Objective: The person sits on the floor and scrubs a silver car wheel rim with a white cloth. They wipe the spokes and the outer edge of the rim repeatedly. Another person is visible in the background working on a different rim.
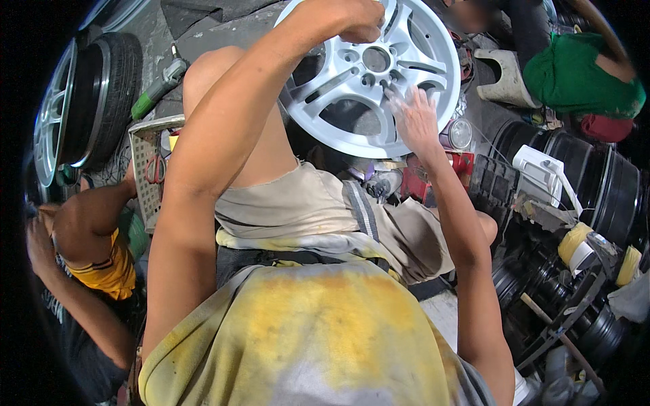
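Observation:
A silver-grey alloy wheel rim (439,51) with several spokes lies face up before my knees. Over its upper left part my left hand (360,21) is bent down with curled fingers; whatever they hold, if anything, is hidden. My right hand (414,120) rests by the lower right spoke, its fingers spread and whitish with dust, holding nothing. Close to my right wrist stands a round tin (460,134) with a clear or pale top.
A grinder with a green body (154,91) lies left of my knee, near a tyre on a rim (108,95). A plastic crate (143,162) holds red-handled scissors (156,169). People sit at both sides. Black rims (609,189) and a white plastic container (538,172) crowd the right.

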Motion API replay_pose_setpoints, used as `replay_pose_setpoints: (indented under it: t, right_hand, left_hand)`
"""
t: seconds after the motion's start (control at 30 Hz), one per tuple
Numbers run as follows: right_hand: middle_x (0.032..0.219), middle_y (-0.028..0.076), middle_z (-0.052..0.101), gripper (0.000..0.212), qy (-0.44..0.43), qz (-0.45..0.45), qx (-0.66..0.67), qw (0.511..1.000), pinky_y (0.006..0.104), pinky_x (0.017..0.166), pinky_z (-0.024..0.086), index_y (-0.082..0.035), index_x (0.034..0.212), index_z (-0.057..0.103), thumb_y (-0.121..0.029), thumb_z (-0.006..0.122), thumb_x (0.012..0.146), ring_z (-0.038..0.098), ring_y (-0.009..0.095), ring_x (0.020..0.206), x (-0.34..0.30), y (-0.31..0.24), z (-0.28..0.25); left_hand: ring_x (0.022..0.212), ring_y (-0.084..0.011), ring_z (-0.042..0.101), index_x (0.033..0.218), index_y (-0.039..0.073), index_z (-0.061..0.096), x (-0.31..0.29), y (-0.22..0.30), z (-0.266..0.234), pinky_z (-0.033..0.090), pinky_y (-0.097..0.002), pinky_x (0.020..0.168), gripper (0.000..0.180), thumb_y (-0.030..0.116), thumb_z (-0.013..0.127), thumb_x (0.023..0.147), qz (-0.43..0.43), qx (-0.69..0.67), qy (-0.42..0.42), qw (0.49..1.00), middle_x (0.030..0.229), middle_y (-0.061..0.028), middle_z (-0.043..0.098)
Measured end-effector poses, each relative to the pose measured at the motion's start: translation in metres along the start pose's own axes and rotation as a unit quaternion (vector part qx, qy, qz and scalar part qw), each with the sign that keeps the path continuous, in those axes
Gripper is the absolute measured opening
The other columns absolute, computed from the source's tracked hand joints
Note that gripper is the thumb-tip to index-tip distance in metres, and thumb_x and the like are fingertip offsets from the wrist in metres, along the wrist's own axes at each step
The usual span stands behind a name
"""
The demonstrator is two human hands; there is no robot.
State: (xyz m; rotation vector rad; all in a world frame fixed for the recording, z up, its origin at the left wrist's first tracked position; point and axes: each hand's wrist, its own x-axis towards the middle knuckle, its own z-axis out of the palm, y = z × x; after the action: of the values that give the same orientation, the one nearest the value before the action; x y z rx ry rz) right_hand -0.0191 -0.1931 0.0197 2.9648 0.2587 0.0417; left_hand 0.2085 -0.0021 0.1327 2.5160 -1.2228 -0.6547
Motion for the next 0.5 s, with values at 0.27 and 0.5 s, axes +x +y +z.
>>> replay_pose_setpoints:
  t: [0.27, 0.5]
  right_hand:
    - [0.107, 0.018, 0.053, 0.031, -0.05, 0.143, 0.167, 0.974, 0.0477, 0.085, 0.04, -0.006, 0.119, 0.066, -0.022, 0.052, 0.096, 0.052, 0.034, 0.102, -0.088, -0.026, -0.003]
    - [0.107, 0.018, 0.048, 0.034, 0.033, 0.274, 0.209, 0.938, 0.0498, 0.086, 0.039, 0.002, 0.099, 0.07, -0.028, 0.056, 0.097, 0.047, 0.035, 0.106, -0.06, -0.061, 0.005]
  left_hand:
    - [0.099, -0.0394, 0.068, 0.098, 0.002, 0.074, 0.007, -0.013, 0.005, 0.054, -0.049, 0.083, 0.027, 0.015, 0.058, 0.08, -0.011, 0.016, 0.015, 1.0, 0.102, -0.0237, 0.071]
    - [0.087, -0.0385, 0.071, 0.086, -0.001, 0.074, 0.02, 0.006, 0.03, 0.056, -0.0487, 0.076, 0.022, 0.016, 0.06, 0.079, 0.055, 0.076, -0.014, 0.995, 0.088, -0.0259, 0.071]
